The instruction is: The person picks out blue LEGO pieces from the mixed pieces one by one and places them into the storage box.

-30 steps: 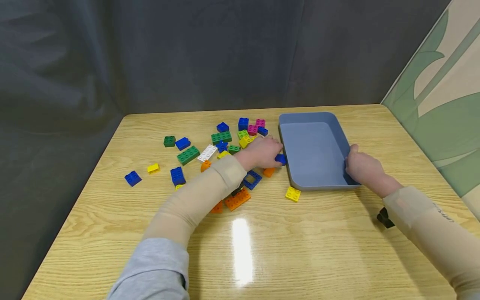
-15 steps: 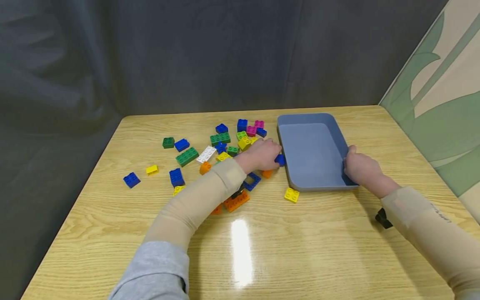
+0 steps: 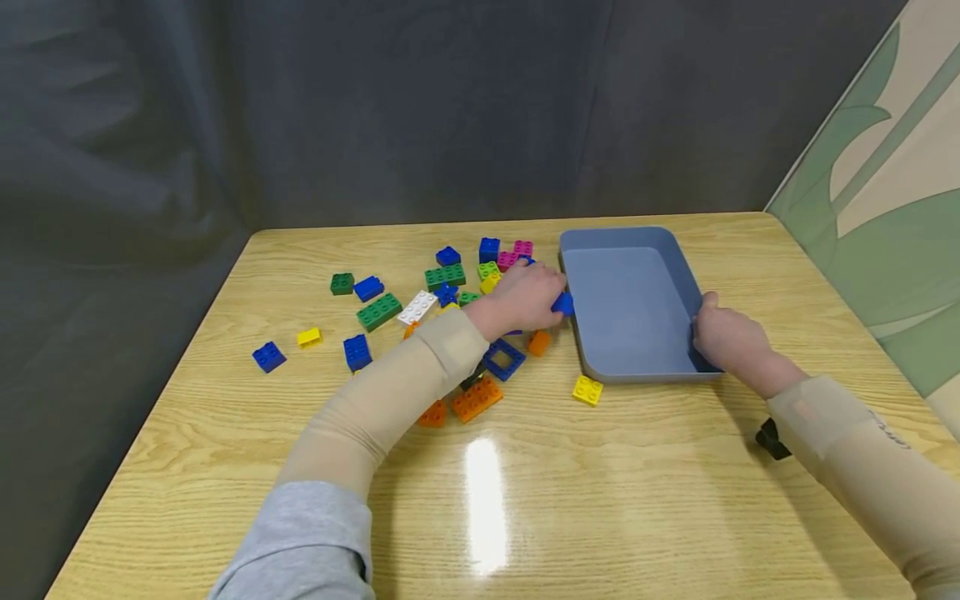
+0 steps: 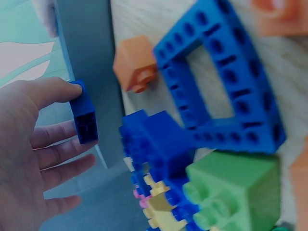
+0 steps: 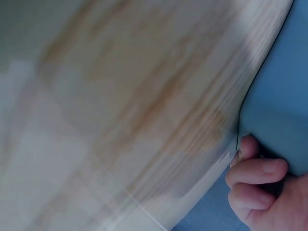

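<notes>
My left hand (image 3: 528,296) pinches a small blue building brick (image 4: 84,113) between thumb and fingers, as the left wrist view shows. The brick is right by the left wall of a shallow grey-blue tray (image 3: 633,308). My right hand (image 3: 727,333) grips the tray's right wall near its front corner, its fingers curled in the right wrist view. No bricks show inside the tray. Close below the left hand lie an orange brick (image 3: 538,342) and a blue square frame piece (image 3: 503,359). The left forearm hides part of the brick pile.
Several loose bricks spread left of the tray, among them a white brick (image 3: 417,307), a green brick (image 3: 379,312) and an orange brick (image 3: 477,399). A yellow brick (image 3: 587,390) lies at the tray's front left corner. A dark curtain (image 3: 420,108) stands behind the table.
My left hand has risen slightly from among the bricks with the blue brick in its fingers, uncovering more of the orange brick below. The right hand and tray stay in place.
</notes>
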Demonstrator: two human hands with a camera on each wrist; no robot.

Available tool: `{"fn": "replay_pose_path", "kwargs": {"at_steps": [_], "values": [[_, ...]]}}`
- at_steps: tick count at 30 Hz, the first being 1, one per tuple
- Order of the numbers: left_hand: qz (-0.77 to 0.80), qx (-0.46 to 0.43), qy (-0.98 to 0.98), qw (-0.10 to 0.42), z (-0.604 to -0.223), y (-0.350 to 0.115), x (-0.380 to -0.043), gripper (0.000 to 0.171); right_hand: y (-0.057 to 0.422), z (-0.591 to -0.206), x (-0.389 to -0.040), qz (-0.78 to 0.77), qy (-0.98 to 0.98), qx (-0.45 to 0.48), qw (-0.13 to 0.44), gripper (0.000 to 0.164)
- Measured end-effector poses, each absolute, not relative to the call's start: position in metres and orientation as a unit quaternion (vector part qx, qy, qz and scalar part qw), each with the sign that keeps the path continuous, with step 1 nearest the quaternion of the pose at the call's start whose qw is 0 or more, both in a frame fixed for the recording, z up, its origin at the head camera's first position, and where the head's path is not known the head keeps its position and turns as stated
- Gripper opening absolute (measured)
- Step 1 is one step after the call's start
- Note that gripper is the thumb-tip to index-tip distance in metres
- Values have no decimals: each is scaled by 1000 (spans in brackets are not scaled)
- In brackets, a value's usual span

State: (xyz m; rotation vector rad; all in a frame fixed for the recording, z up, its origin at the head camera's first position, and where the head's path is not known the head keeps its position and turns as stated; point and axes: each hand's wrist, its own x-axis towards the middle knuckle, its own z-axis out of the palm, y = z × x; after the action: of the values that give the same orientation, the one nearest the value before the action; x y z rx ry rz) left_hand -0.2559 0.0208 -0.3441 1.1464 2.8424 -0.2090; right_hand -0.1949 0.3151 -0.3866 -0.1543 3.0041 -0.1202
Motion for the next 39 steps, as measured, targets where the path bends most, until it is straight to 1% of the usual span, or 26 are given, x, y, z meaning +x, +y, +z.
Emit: {"fn": "replay_pose_path", "kwargs": {"at_steps": [8, 12, 19, 24, 34, 39], "values": [[-69, 385, 920, 13, -333, 32, -249, 49, 316, -386, -194, -37, 996, -57, 57, 46], [-58, 396, 916, 8, -331, 43, -241, 47, 316, -386, -194, -38, 996, -55, 65, 46], [-66, 420, 905, 10, -334, 65, -231, 46, 316, -385, -195, -41, 996, -45, 71, 48], [-78, 438, 896, 5, -341, 76, -226, 42, 315, -387, -196, -40, 996, -42, 69, 48], [-89, 450, 888, 36, -351, 84, -219, 33, 315, -388, -197, -42, 995, -41, 76, 48], [-95, 457, 883, 46, -357, 86, -218, 32, 316, -388, -196, -41, 996, -48, 66, 48]]}}
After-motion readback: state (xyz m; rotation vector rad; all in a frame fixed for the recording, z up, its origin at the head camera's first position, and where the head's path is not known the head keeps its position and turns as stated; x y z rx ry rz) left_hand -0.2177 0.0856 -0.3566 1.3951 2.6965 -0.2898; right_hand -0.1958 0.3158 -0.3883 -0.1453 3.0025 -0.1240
